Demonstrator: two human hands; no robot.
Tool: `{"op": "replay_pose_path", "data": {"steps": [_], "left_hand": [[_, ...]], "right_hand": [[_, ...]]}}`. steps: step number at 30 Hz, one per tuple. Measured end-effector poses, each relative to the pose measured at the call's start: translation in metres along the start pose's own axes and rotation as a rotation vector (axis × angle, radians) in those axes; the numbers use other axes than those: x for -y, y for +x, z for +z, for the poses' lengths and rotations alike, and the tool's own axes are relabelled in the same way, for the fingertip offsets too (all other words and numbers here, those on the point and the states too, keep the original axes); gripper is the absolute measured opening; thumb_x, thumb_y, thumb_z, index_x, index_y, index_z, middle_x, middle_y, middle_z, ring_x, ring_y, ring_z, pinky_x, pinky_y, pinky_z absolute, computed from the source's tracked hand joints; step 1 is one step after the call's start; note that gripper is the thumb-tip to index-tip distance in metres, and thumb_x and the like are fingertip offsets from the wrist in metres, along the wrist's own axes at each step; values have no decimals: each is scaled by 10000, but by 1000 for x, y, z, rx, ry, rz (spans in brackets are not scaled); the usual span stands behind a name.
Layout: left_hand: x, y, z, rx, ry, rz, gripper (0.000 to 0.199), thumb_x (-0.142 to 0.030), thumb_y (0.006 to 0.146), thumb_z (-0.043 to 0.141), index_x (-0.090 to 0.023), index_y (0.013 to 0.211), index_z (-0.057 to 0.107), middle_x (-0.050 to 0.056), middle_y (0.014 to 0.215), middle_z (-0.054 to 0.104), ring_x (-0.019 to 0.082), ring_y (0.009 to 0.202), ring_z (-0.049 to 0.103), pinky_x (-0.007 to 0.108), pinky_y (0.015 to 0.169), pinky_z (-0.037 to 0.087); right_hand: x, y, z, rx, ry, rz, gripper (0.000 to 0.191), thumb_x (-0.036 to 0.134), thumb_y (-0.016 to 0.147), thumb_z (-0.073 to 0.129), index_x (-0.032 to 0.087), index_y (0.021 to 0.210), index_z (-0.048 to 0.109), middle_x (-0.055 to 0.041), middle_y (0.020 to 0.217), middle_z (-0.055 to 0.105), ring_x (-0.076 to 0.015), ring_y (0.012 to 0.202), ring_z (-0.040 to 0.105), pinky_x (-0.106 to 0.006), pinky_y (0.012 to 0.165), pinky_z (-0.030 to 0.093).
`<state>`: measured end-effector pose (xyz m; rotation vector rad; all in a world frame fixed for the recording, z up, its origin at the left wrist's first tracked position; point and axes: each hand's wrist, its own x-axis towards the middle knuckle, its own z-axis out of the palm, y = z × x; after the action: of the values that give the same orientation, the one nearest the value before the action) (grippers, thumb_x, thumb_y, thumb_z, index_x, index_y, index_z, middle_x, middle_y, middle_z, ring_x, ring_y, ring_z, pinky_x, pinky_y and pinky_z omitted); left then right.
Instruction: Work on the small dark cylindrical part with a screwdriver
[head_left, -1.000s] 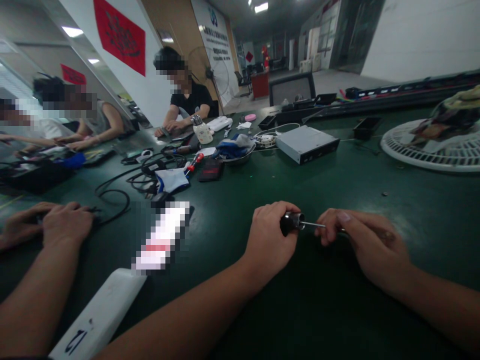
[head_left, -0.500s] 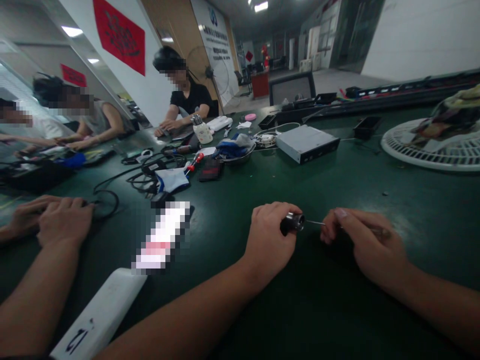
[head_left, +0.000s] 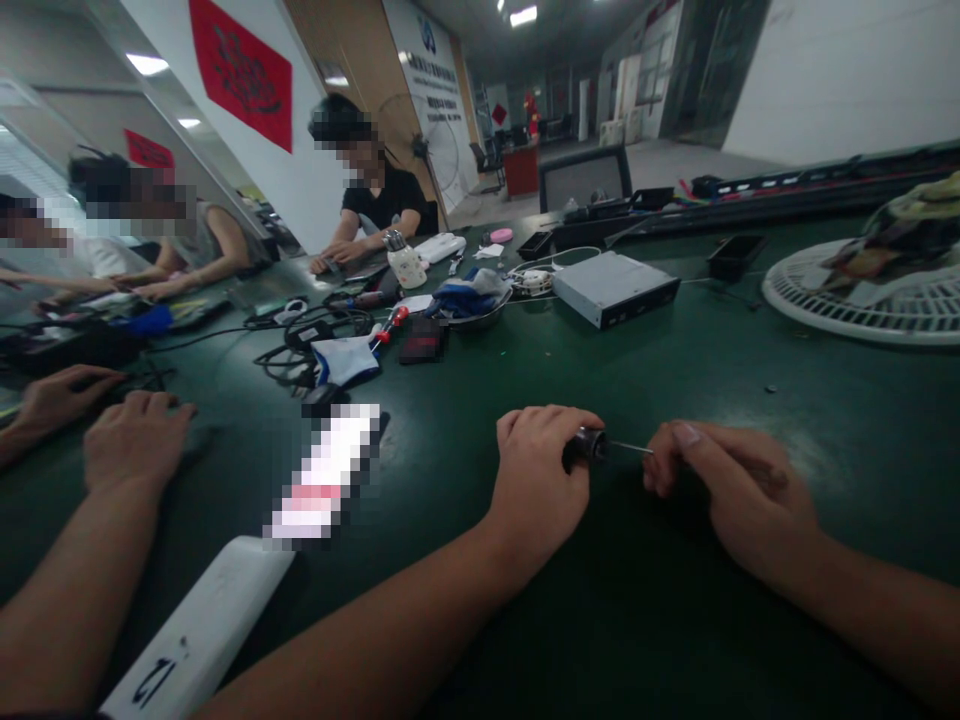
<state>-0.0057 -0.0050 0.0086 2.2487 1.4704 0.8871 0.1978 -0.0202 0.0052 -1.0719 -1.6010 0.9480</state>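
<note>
In the head view, the person's left hand [head_left: 538, 475] is curled shut around a short black cylinder with a shiny metal collar [head_left: 589, 447], fingers wrapped over its top, held just above the dark green surface [head_left: 645, 620]. A thin steel shaft [head_left: 631, 448] runs right from the collar toward the person's right hand [head_left: 731, 490], whose thumb and fingers are pinched together at the shaft's far end. The fingertips hide whatever lies beyond that point. The two hands are near each other but apart.

Left of them, a long white bar marked 12 [head_left: 202, 625] lies on the surface beside a white object too pixelated to identify [head_left: 326, 470]. Beyond the bar, a co-worker's near hand [head_left: 139, 440] rests palm down, and the same person's far hand [head_left: 56, 398] lies close by.

Farther along are a tangle of black cables [head_left: 300, 340], a blue-and-white glove [head_left: 345, 360], a red-handled screwdriver [head_left: 394, 323] and a steel bowl holding blue cloth [head_left: 469, 300]. A silver metal optical drive [head_left: 615, 288] sits to their right, and a round white fan guard [head_left: 862, 310] lies at the right edge with cloth on it. At the far end, a co-worker in a black T-shirt [head_left: 382, 195] works with both hands low on the surface.
</note>
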Motion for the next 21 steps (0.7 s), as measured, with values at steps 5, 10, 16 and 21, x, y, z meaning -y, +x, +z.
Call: {"op": "replay_pose_path", "data": {"steps": [5, 10, 16, 21], "left_hand": [[0, 0, 1, -45, 24, -32, 376, -46, 876, 601, -317, 1109, 718, -9, 1164, 774, 275, 1189, 637, 565, 1086, 367], [0, 2, 2, -68, 14, -100, 380, -60, 888, 602, -303, 1166, 690, 19, 1206, 761, 286, 1195, 631, 588, 1090, 368], [-3, 4, 4, -137, -28, -150, 331, -88, 925, 586, -262, 1205, 619, 51, 1207, 740, 272, 1160, 654, 563, 1084, 411], [-1, 4, 7, -189, -51, -174, 319, -113, 933, 589, -242, 1224, 565, 81, 1187, 725, 275, 1149, 661, 554, 1068, 447]], "right_hand": [[0, -2, -1, -53, -46, 0, 538, 501, 1079, 448, 238, 638, 610, -22, 600, 609, -177, 594, 610, -329, 565, 464], [4, 0, -1, -142, -192, -40, 285, 410, 1026, 556, 240, 823, 662, -35, 749, 682, -190, 673, 648, -323, 579, 483], [4, 3, 5, 108, -413, -129, 153, 301, 827, 781, 255, 902, 656, -35, 887, 708, -204, 768, 665, -323, 642, 521], [0, 4, 5, 214, -421, -73, 101, 226, 831, 754, 261, 857, 663, -12, 850, 712, -194, 743, 674, -317, 631, 522]]}}
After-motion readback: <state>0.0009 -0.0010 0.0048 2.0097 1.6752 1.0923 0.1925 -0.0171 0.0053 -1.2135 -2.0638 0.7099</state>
